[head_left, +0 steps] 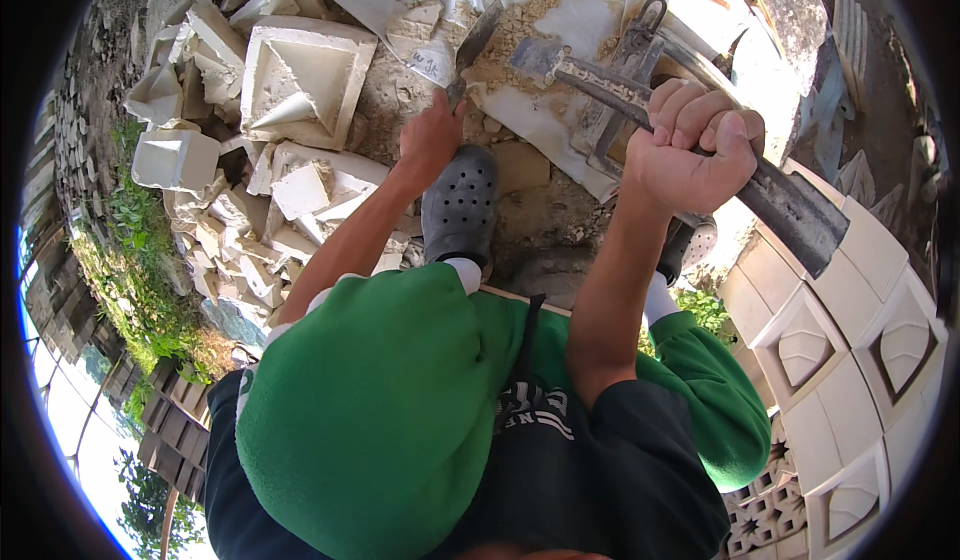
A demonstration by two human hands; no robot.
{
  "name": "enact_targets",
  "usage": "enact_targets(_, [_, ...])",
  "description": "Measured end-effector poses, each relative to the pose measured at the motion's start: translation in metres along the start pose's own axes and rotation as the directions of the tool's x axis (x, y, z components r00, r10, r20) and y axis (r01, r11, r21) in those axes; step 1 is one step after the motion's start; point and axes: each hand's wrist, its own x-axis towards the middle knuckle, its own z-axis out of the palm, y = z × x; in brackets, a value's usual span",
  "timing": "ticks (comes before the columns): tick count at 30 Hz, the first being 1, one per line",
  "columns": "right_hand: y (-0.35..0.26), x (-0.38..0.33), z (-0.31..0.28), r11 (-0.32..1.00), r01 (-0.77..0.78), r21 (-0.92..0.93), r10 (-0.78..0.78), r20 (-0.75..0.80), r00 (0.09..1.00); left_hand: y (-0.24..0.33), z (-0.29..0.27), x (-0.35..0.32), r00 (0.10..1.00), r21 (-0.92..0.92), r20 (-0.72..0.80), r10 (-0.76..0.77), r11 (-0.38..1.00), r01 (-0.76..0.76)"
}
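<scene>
My left hand (432,140) is closed round the lower end of a narrow flat-bladed metal tool (478,38), whose blade points away from me. The blade lies beside a broken pale chunk (416,22) and over a white sheet strewn with crumbs. Raised at the right, my right hand (695,145) grips a long dark tool with a flat metal end (540,60). Its thick far end (805,215) sticks out below my fist; its exact kind is unclear. Between the hands, a worn metal frame or clamp (632,70) lies on the ground.
Cast pale blocks, one square with a pyramid-shaped face (310,82), and broken rubble (300,190) pile up at the left. A dusty white sheet (540,110) covers ground ahead. Patterned blocks (800,345) stand at the right. My grey clog (460,205) is close below my left hand.
</scene>
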Motion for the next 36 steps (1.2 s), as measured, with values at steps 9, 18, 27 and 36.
enact_targets(9, [0.014,0.000,-0.007,0.994,-0.045,-0.098,0.048,0.028,0.998,-0.002,-0.002,0.006,0.999,-0.028,-0.030,0.016,0.999,-0.017])
enact_targets(18, [0.061,-0.006,-0.010,0.974,-0.114,-0.196,0.086,-0.146,0.985,-0.003,0.000,0.001,0.999,-0.015,-0.029,0.024,1.000,-0.024])
enact_targets(27, [0.055,-0.019,-0.040,0.963,-0.050,-0.265,-0.009,-0.219,0.976,0.002,-0.002,0.000,1.000,-0.052,0.008,0.014,0.999,-0.013])
enact_targets(36, [-0.014,0.000,-0.050,0.976,-0.023,-0.216,0.017,-0.026,0.999,-0.005,-0.002,0.000,1.000,-0.090,-0.020,0.013,0.996,-0.015])
